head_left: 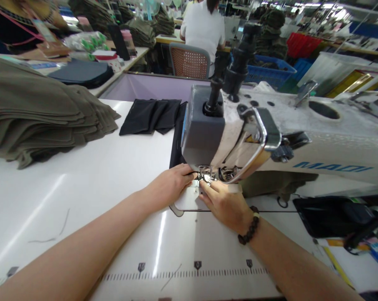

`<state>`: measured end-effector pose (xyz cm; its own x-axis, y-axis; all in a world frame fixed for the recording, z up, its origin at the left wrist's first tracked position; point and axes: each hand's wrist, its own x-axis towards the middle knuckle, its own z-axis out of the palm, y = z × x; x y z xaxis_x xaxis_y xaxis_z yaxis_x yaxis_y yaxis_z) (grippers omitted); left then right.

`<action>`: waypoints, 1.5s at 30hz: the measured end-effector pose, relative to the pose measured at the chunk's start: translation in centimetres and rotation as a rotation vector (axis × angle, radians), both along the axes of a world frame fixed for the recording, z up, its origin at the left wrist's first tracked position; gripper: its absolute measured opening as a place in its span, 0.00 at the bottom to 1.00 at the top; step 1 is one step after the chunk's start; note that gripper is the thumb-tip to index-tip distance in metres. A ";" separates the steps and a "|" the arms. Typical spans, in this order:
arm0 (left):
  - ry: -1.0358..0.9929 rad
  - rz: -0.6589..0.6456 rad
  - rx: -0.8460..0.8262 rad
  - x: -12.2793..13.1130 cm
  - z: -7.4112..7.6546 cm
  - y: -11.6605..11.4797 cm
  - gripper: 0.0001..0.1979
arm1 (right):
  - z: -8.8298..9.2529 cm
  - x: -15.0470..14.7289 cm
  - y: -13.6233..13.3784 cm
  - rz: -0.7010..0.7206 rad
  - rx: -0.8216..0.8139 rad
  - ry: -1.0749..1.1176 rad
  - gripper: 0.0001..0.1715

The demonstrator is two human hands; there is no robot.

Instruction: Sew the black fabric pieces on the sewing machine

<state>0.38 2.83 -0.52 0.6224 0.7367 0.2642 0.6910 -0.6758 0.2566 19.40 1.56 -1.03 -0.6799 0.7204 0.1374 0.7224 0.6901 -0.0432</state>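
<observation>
On the worktop (170,246) the right hand (229,205) points toward ten o'clock, fingers extended, and the left hand (172,184), its grip bunched (whether either pinches anything, I cannot tell), lies nearer the black cloth (176,144), stretching lengthwise toward twelve beside the sewing machine (203,136).

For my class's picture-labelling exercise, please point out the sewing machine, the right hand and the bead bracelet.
Sewing machine (284,115): head view, on its white arm.
Right hand (228,205): head view, on its back.
Bead bracelet (253,227): head view, on its dark beads.
</observation>
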 end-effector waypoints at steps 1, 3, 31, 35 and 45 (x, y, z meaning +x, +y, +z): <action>0.002 0.003 0.003 0.0 0.0 0.0 0.06 | 0.0 0.0 0.0 -0.002 0.001 -0.003 0.17; 0.000 0.002 0.001 0.0 0.1 0.0 0.06 | -0.1 0.0 0.1 -0.003 0.005 -0.007 0.17; 0.232 -0.177 -0.045 1.3 1.7 -5.2 0.08 | 1.6 1.7 -0.3 0.399 -0.098 0.166 0.22; 0.204 -0.186 -0.059 1.2 1.4 -5.4 0.07 | 1.6 1.6 -0.4 0.457 -0.078 0.193 0.24; 0.242 -0.190 -0.014 1.0 1.2 -5.1 0.09 | 1.1 1.5 -0.4 0.406 0.001 0.172 0.19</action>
<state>1.42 -2.24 0.72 0.7928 0.6039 0.0824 0.5950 -0.7961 0.1099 20.88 1.11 0.08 -0.8751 0.3991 0.2735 0.3749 0.9167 -0.1383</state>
